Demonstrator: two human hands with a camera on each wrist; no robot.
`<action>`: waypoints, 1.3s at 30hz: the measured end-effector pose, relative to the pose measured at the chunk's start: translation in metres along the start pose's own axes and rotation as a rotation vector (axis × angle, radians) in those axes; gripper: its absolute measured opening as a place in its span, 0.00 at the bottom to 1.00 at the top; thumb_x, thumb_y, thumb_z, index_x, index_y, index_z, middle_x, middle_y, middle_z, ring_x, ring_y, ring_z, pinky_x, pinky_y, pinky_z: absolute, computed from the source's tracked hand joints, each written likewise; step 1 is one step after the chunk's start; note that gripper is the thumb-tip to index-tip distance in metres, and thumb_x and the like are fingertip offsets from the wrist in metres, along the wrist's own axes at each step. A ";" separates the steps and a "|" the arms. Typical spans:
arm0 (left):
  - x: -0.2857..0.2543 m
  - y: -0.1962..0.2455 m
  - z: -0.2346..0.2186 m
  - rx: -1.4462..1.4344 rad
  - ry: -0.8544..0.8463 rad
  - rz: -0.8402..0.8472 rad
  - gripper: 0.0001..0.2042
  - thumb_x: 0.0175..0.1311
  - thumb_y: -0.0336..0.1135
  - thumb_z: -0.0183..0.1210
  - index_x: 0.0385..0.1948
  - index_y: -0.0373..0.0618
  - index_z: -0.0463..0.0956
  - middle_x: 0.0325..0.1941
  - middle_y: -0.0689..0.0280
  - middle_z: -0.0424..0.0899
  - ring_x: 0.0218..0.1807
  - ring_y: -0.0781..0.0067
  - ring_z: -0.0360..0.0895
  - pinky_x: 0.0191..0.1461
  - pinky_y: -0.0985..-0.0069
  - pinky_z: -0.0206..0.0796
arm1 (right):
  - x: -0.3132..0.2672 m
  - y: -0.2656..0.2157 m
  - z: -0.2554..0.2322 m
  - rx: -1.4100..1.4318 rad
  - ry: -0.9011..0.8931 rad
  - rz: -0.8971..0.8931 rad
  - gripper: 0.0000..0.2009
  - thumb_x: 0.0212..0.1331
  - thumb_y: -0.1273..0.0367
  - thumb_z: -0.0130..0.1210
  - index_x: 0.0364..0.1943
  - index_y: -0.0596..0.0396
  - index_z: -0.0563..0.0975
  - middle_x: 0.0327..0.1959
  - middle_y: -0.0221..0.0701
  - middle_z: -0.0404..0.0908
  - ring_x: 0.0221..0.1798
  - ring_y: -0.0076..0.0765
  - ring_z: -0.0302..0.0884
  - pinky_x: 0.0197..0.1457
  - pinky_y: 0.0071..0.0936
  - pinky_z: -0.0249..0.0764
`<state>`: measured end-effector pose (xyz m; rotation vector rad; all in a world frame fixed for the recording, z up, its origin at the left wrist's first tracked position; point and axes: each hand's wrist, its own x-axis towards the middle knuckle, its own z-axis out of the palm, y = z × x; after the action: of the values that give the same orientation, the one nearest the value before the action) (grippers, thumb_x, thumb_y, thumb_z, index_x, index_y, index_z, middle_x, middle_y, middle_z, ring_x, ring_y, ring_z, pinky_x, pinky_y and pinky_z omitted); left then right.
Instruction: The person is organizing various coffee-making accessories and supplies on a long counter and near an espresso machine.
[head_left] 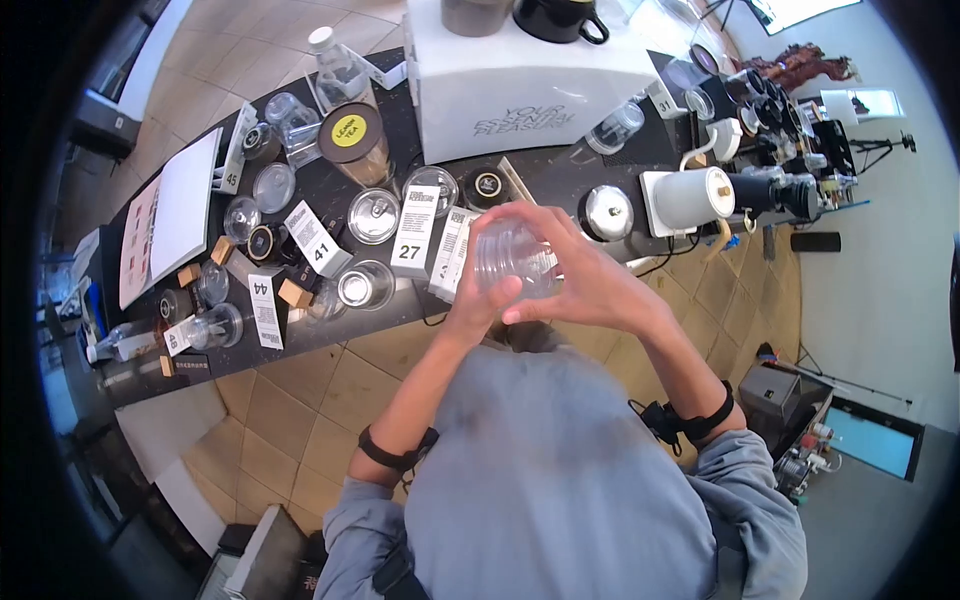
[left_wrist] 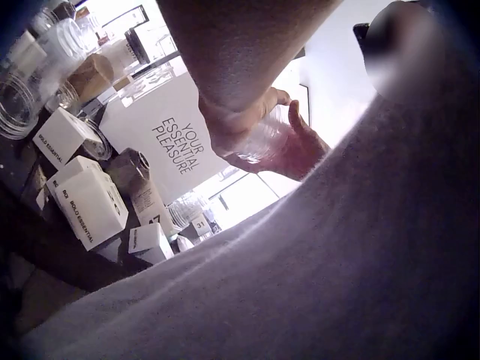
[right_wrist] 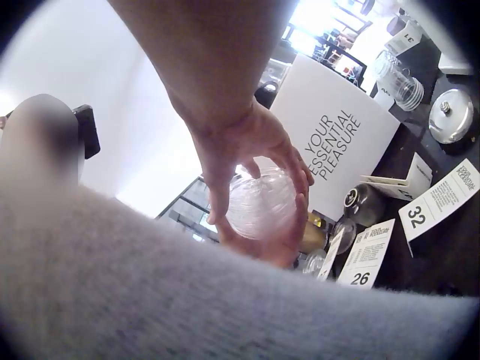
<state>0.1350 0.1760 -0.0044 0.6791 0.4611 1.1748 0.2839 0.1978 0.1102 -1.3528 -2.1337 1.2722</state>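
Both hands hold a clear round ridged container in front of the chest, near the table's front edge. My left hand curls round its left side, with the thumb at the near side. Round the right and far side curve the fingers of my right hand, its thumb close to the left thumb. In the left wrist view the see-through wall shows between the two hands. The right wrist view looks past the right hand at the ridged surface. Card 27 stands left of the hands.
The dark table bears several clear jars and numbered cards. A large white box stands behind the hands, with a black cup on top. To the right are a round metal lid and a white kettle. A lemon tea tub stands left.
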 end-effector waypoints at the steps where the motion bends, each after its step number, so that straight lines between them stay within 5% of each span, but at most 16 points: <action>1: 0.001 -0.002 0.000 -0.011 -0.007 -0.011 0.46 0.49 0.54 0.70 0.68 0.46 0.52 0.63 0.56 0.66 0.67 0.55 0.67 0.67 0.55 0.66 | -0.004 0.001 0.002 0.022 0.035 0.046 0.46 0.39 0.52 0.75 0.65 0.45 0.62 0.60 0.42 0.67 0.60 0.51 0.73 0.63 0.44 0.71; 11: 0.007 -0.024 0.006 -0.196 -0.023 -0.245 0.48 0.48 0.56 0.69 0.69 0.48 0.52 0.65 0.58 0.64 0.67 0.60 0.66 0.69 0.57 0.64 | -0.023 0.016 0.002 -0.015 0.023 0.227 0.53 0.40 0.51 0.75 0.71 0.46 0.55 0.66 0.44 0.63 0.69 0.53 0.64 0.67 0.44 0.67; 16: 0.007 -0.041 0.010 -0.267 -0.072 -0.385 0.49 0.48 0.56 0.68 0.72 0.52 0.50 0.68 0.59 0.61 0.69 0.58 0.65 0.69 0.57 0.66 | -0.041 0.034 -0.015 -0.026 -0.042 0.106 0.55 0.43 0.48 0.73 0.73 0.50 0.50 0.73 0.45 0.53 0.74 0.54 0.55 0.72 0.46 0.62; 24: 0.011 -0.073 0.046 -0.284 -0.071 -0.483 0.48 0.49 0.55 0.69 0.71 0.53 0.50 0.66 0.60 0.64 0.67 0.59 0.66 0.68 0.56 0.65 | -0.080 0.064 -0.032 0.107 0.032 0.133 0.55 0.42 0.51 0.74 0.73 0.47 0.51 0.71 0.46 0.55 0.72 0.54 0.57 0.71 0.47 0.62; 32: 0.015 -0.127 0.131 -0.204 -0.118 -0.566 0.48 0.51 0.58 0.68 0.71 0.53 0.49 0.69 0.61 0.62 0.69 0.60 0.64 0.70 0.57 0.63 | -0.174 0.112 -0.065 0.150 0.259 0.058 0.54 0.41 0.51 0.75 0.71 0.48 0.53 0.67 0.44 0.57 0.69 0.53 0.60 0.71 0.45 0.62; 34: 0.009 -0.145 0.158 0.025 -0.106 -0.566 0.51 0.51 0.65 0.65 0.73 0.52 0.47 0.71 0.62 0.60 0.71 0.61 0.63 0.71 0.61 0.61 | -0.203 0.137 -0.072 0.134 0.366 -0.050 0.52 0.42 0.51 0.75 0.70 0.50 0.54 0.66 0.43 0.58 0.69 0.52 0.59 0.71 0.45 0.61; 37: 0.017 -0.176 0.227 0.118 -0.318 -0.444 0.51 0.52 0.66 0.64 0.74 0.52 0.47 0.71 0.62 0.60 0.72 0.62 0.61 0.72 0.61 0.60 | -0.255 0.173 -0.084 0.165 0.477 -0.116 0.51 0.43 0.52 0.75 0.69 0.52 0.54 0.65 0.43 0.58 0.70 0.51 0.57 0.72 0.45 0.58; 39: 0.014 -0.209 0.250 0.099 -0.305 -0.509 0.52 0.51 0.65 0.65 0.73 0.51 0.47 0.70 0.63 0.62 0.71 0.62 0.62 0.72 0.62 0.60 | -0.295 0.191 -0.096 0.206 0.532 -0.089 0.51 0.44 0.52 0.74 0.69 0.52 0.54 0.65 0.42 0.58 0.70 0.50 0.57 0.73 0.44 0.57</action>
<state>0.4449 0.0811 0.0296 0.7562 0.4029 0.5606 0.6039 0.0291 0.0642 -1.3105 -1.6327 0.9323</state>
